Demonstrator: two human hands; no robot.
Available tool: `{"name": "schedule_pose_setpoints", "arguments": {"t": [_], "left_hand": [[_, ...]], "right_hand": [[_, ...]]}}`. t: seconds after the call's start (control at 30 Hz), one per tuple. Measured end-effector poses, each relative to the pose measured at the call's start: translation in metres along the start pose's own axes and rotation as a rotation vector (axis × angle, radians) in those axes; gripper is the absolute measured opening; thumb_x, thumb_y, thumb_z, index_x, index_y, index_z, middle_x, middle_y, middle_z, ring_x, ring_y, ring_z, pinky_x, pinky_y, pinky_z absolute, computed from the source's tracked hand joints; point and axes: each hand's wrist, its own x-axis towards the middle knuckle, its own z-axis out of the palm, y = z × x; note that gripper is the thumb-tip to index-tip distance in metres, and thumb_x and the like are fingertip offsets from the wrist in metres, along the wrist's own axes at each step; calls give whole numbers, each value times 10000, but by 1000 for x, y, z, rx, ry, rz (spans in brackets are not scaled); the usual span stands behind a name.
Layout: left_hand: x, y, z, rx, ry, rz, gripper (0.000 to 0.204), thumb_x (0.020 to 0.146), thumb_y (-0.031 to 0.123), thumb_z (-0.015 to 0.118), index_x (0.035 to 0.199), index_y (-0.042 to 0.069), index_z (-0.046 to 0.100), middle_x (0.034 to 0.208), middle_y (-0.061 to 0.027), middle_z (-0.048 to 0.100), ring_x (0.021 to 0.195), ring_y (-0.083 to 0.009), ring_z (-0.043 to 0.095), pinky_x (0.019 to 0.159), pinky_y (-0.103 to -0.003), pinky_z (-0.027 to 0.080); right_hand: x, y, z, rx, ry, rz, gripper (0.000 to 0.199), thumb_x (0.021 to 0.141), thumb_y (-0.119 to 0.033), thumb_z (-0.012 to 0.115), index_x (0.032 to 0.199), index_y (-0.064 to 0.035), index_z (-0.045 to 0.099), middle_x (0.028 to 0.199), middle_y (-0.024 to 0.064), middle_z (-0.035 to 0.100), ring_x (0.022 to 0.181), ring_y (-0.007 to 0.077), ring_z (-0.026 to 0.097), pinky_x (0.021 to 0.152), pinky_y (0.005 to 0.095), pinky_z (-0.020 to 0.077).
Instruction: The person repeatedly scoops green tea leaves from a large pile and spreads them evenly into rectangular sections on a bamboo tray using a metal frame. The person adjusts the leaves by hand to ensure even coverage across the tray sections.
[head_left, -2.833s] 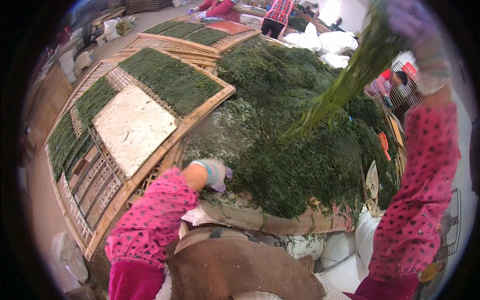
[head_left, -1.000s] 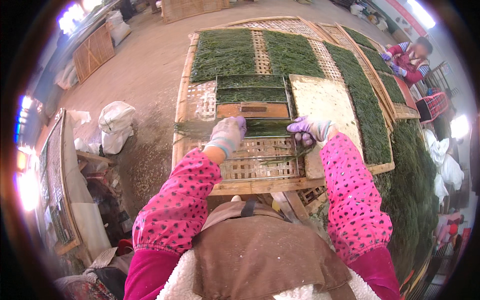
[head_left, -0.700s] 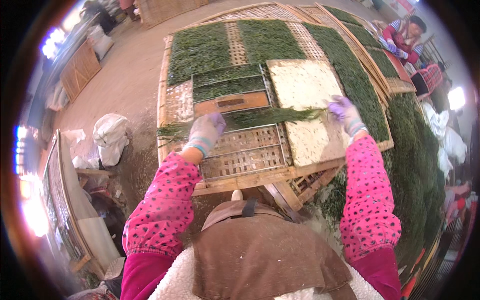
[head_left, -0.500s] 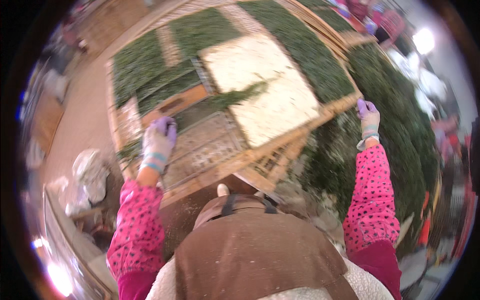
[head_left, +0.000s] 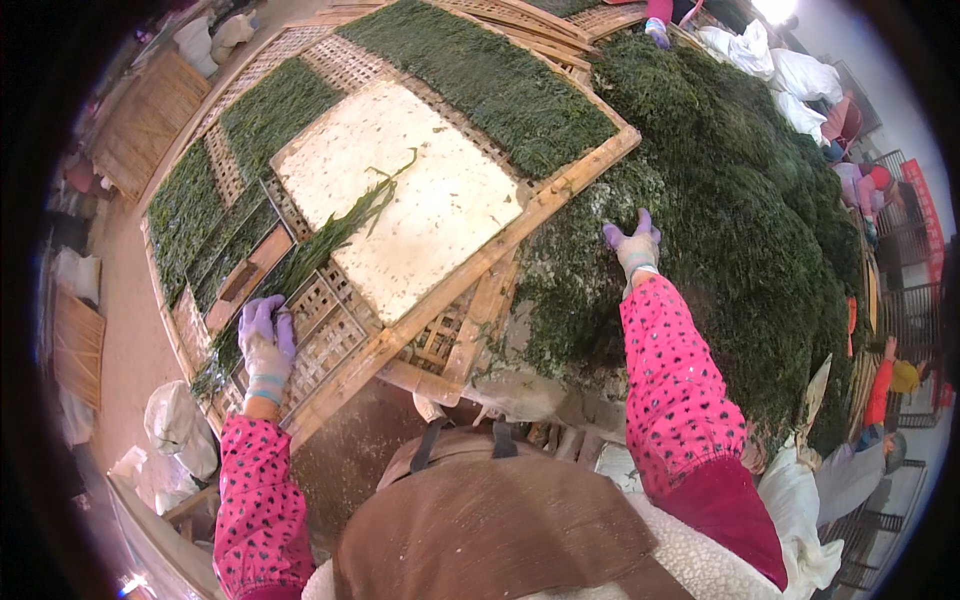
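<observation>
My left hand (head_left: 264,345), in a pale glove with purple fingers, rests at the near-left of a slatted wooden rack (head_left: 450,285). Its fingers are slightly bent and apart, touching the end of a thin dark rectangular frame (head_left: 345,297) and a trail of green strands (head_left: 340,230). What lies under the fingertips is hidden. Over a large heap of dark green, stringy, seaweed-like strands (head_left: 730,200), my right hand (head_left: 634,244) is open, fingers spread, holding nothing visible. A pale flat board (head_left: 440,205) on the rack carries the loose tip of the trail.
Flat green rectangles (head_left: 480,85) cover parts of the rack. A small wooden bar (head_left: 238,281) lies on a wooden strip beside the frame. A white plastic bag (head_left: 180,430) sits at left; white sacks (head_left: 800,75) stand beyond the heap. A co-worker's gloved hand (head_left: 657,32) shows at the far edge.
My right hand has left the rack's corner and come over the green heap, its fingers now spread. The view has turned, so the rack appears further left; my left hand stays at the frame.
</observation>
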Motion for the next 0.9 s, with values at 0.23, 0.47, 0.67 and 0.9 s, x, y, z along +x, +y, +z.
{"name": "schedule_pose_setpoints", "arguments": {"t": [0.23,0.47,0.67,0.9], "left_hand": [[1,3,5,26,10,-3,205,857,99,656,1057,63,682,1064,-162,641,1011,-369,615,904,-447,491],[1,3,5,48,4,-18,208,859,92,650,1061,58,683,1068,-158,638,1015,-369,612,909,-450,489],[2,6,2,46,-25,-19,207,861,91,645,1061,55,683,1076,-155,631,1023,-369,607,918,-450,483],[-1,4,4,1,33,-1,196,864,92,645,1053,62,684,1067,-155,632,1019,-367,608,914,-448,481]], "right_hand": [[39,39,10,-20,-30,-150,553,768,-214,795,1268,-49,627,1226,220,636,1117,329,631,971,390,489],[37,83,-5,507,-34,-254,707,777,-173,817,1402,-32,517,1290,140,632,1166,246,599,1025,361,444],[36,78,-1,134,-32,-96,668,747,-193,833,1341,-26,576,1182,153,679,1101,288,627,987,364,468],[30,52,-87,708,-220,-271,333,800,22,740,1119,-69,708,908,-9,655,793,100,577,719,258,477]]}}
